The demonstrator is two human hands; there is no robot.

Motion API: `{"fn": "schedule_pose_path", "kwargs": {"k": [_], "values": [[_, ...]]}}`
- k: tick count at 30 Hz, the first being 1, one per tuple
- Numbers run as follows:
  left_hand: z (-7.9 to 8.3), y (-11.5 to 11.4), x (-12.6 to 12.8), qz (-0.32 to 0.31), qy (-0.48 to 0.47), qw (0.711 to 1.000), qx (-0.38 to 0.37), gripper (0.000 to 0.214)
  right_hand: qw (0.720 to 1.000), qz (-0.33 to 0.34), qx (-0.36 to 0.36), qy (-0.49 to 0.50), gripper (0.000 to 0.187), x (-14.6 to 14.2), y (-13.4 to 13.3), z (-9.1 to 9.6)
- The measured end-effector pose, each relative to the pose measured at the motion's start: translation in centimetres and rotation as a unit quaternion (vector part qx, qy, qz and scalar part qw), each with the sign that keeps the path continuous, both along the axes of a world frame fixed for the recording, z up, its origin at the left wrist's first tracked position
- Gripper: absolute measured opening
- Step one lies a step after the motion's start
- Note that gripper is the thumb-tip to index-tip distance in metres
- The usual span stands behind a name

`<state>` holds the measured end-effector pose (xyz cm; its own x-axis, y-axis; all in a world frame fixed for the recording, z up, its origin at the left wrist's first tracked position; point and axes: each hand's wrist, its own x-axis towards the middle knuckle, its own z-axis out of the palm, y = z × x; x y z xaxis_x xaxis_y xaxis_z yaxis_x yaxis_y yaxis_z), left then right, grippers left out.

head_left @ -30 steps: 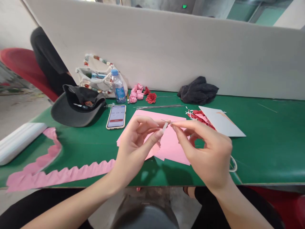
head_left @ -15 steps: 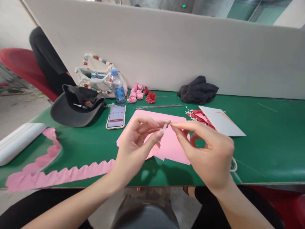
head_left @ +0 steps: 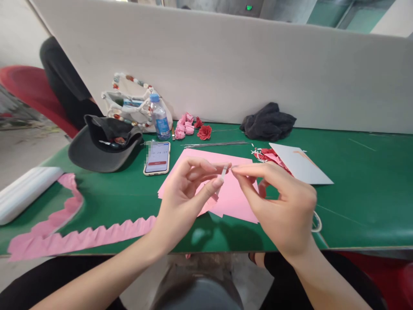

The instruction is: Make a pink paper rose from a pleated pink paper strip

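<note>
The left hand (head_left: 185, 200) and right hand (head_left: 280, 206) both pinch one narrow whitish strip (head_left: 223, 173), paper perhaps, above several flat pink sheets (head_left: 240, 200) on the green surface (head_left: 364, 206).

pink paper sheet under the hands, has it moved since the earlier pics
No, the pink paper sheet sits in the same spot, same gap to the phone.

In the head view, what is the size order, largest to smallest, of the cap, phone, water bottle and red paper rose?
1. Dark cap: largest.
2. Phone and water bottle: look alike, so unranked.
3. Red paper rose: smallest.
</note>
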<state>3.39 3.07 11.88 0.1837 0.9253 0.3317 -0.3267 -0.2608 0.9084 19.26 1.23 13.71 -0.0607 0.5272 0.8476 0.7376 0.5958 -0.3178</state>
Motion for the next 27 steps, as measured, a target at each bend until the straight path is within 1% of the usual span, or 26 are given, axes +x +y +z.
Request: {"fn": "schedule_pose_path", "kwargs": {"k": [3,7,11,13,15,22,27], "values": [[-0.10,0.06,-0.05,0.001,-0.003,1.000,-0.002,0.015,1.000,0.004,0.004,-0.006,0.020,0.04,0.03,-0.04],[-0.21,0.08,-0.07,0.004,-0.002,1.000,0.002,0.016,1.000,0.016,-0.009,-0.017,0.016,0.16,0.04,0.13],[-0.04,0.07,-0.02,0.000,0.004,1.000,-0.002,0.016,0.999,-0.002,0.001,-0.041,0.015,0.21,0.08,0.34],[0.06,0.06,-0.01,0.000,0.006,1.000,-0.003,0.016,0.999,-0.007,-0.013,-0.047,0.014,0.17,0.09,0.35],[0.11,0.04,0.01,0.005,0.009,1.000,-0.003,0.017,0.998,-0.006,-0.027,-0.048,0.015,0.14,0.09,0.31],[0.13,-0.01,0.26,0.022,0.025,0.999,-0.009,0.017,0.998,-0.006,-0.041,-0.039,0.015,0.26,0.14,0.21],[-0.09,0.15,0.23,0.008,0.017,1.000,-0.001,0.015,0.998,-0.010,-0.044,-0.039,0.016,0.25,-0.05,0.25]]}}
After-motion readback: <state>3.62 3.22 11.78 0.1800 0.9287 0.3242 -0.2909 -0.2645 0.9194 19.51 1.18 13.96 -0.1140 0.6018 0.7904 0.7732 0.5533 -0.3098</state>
